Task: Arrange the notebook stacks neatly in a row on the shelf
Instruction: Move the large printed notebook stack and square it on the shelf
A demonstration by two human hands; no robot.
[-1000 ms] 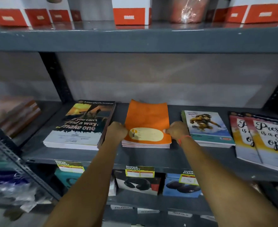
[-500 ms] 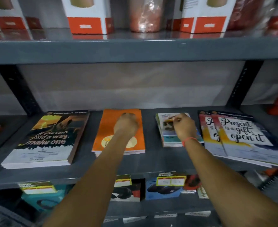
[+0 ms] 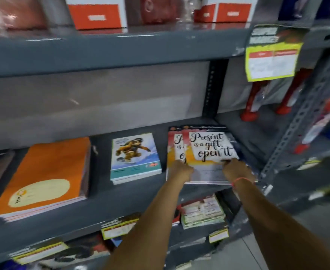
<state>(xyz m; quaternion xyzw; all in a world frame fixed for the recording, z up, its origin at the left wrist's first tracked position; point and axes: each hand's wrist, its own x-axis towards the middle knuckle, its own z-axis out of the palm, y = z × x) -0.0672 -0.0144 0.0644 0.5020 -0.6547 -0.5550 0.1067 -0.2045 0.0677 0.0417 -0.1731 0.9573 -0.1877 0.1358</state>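
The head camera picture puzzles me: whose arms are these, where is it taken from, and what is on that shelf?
There is no machine here. A person wears a camera on the head, looking forward and down, so you see their two bare arms reaching out from the bottom of the picture.

They stand at a grey metal shelf. On it, from the left, lie an orange stack of notebooks, a smaller stack with a cartoon cover, and a stack lettered "Present is a gift, open it", whose top copy sits askew over the one below.

Both hands are on that last stack: the left hand at its near left side, the right hand, with a red thread at the wrist, at its near right side. They seem to be squaring it up. Whether the fingers grip or only press, I cannot tell.
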